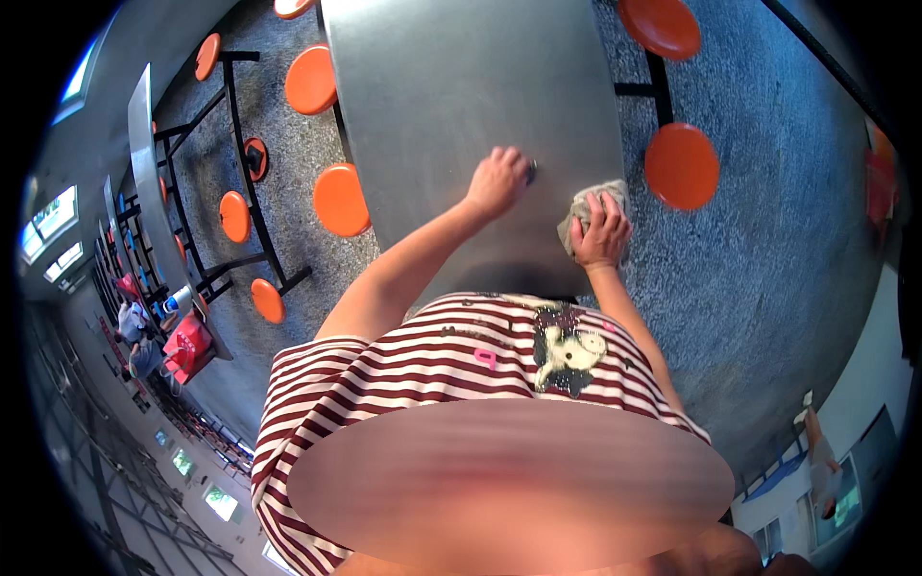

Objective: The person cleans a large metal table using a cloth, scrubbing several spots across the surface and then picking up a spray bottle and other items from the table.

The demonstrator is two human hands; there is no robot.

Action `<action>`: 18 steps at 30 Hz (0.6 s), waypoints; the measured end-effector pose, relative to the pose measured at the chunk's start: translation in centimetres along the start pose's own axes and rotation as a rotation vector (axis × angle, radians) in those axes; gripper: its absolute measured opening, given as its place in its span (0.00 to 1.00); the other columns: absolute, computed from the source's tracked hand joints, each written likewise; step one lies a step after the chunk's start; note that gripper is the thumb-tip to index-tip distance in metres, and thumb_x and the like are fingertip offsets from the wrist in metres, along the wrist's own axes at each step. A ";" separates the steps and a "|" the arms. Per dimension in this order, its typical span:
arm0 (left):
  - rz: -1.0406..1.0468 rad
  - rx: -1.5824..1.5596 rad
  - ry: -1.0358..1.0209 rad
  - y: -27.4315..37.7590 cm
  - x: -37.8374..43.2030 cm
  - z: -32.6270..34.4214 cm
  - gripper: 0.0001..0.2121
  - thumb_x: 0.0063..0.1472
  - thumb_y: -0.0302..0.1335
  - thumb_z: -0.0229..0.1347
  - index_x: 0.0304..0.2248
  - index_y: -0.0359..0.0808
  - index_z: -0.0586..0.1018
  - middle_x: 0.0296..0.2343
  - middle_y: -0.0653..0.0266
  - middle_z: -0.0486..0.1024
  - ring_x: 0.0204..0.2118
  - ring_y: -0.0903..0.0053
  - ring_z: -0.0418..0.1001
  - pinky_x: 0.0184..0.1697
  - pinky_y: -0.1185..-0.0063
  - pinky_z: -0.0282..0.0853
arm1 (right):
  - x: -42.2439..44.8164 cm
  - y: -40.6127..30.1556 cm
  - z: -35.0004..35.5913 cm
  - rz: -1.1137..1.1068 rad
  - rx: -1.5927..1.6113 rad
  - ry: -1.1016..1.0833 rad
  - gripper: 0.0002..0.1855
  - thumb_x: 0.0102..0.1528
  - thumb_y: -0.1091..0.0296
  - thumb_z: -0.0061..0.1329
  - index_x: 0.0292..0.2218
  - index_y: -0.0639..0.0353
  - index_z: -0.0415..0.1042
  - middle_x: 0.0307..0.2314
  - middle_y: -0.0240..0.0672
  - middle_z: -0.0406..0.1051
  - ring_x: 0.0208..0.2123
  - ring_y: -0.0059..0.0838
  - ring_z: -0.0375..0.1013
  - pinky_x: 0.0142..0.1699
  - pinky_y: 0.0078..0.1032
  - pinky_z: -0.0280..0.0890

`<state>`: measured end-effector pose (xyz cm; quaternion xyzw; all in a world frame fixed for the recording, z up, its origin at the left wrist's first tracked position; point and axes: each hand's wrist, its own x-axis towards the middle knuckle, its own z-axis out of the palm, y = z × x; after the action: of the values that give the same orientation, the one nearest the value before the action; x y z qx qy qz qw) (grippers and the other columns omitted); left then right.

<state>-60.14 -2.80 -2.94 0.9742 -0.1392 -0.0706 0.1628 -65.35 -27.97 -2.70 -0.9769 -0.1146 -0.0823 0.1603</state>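
Note:
Before me stretches a long grey metal-looking tabletop (446, 86). My left hand (497, 181) is over its middle with the fingers curled down. A small dark object (531, 171) peeks out at those fingertips, mostly hidden; its kind is unclear. By the right edge of the table, my right hand (602, 229) grips a bunched beige-grey cloth (611, 190) from above. The cloth is folded into a thick wad and reaches the table's edge.
Orange round stools (341, 200) on black frames flank the table, including a near right stool (681, 166). Further left, a red bag (189, 347) rests at the end of another table (148, 165). People (137, 327) are at the far left; another person (822, 461) is at right.

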 end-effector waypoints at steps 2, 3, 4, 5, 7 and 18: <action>0.122 0.009 -0.177 2.3 -3.8 0.2 0.10 0.56 0.34 0.57 0.36 0.42 0.76 0.37 0.64 0.70 0.43 0.66 0.69 0.40 0.72 0.73 | -0.1 0.1 -0.1 0.004 0.000 -0.017 0.29 0.51 0.49 0.52 0.54 0.41 0.68 0.53 0.30 0.63 0.55 0.36 0.62 0.57 0.42 0.56; 0.199 -0.005 -0.216 2.3 -4.1 0.2 0.10 0.56 0.34 0.57 0.37 0.42 0.76 0.36 0.64 0.70 0.42 0.65 0.69 0.40 0.72 0.72 | 0.0 0.2 0.0 0.000 0.004 -0.017 0.29 0.51 0.49 0.52 0.54 0.40 0.68 0.53 0.29 0.63 0.54 0.36 0.62 0.56 0.42 0.57; 0.279 -0.021 -0.255 1.9 -4.4 0.0 0.10 0.56 0.34 0.57 0.37 0.43 0.76 0.35 0.63 0.70 0.41 0.65 0.70 0.40 0.72 0.72 | -0.2 0.2 -0.1 0.000 0.007 -0.017 0.29 0.51 0.49 0.52 0.54 0.40 0.68 0.53 0.29 0.63 0.54 0.36 0.63 0.56 0.42 0.57; 0.202 0.010 -0.195 0.9 -3.4 0.2 0.11 0.56 0.34 0.58 0.38 0.43 0.76 0.35 0.63 0.71 0.40 0.64 0.70 0.41 0.71 0.72 | 0.0 0.2 -0.1 -0.008 0.013 0.002 0.29 0.51 0.49 0.52 0.54 0.40 0.68 0.53 0.28 0.63 0.54 0.36 0.63 0.55 0.42 0.57; 0.001 0.000 -0.026 -2.7 0.1 0.3 0.13 0.56 0.36 0.58 0.41 0.43 0.76 0.35 0.61 0.73 0.40 0.62 0.72 0.43 0.68 0.72 | 0.1 0.2 -0.2 -0.001 0.008 -0.009 0.29 0.51 0.49 0.52 0.54 0.40 0.68 0.53 0.28 0.63 0.54 0.35 0.63 0.55 0.41 0.57; 0.040 0.003 -0.070 2.0 6.0 0.1 0.10 0.57 0.35 0.58 0.38 0.44 0.78 0.36 0.64 0.73 0.42 0.64 0.72 0.44 0.70 0.73 | -0.3 0.5 -0.1 0.011 0.049 -0.027 0.30 0.49 0.50 0.54 0.54 0.41 0.68 0.53 0.28 0.63 0.53 0.34 0.63 0.55 0.40 0.57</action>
<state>-54.93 -6.38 -2.94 0.9684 -0.1644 -0.1012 0.1580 -65.49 -28.53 -2.81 -0.9744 -0.1131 -0.0654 0.1829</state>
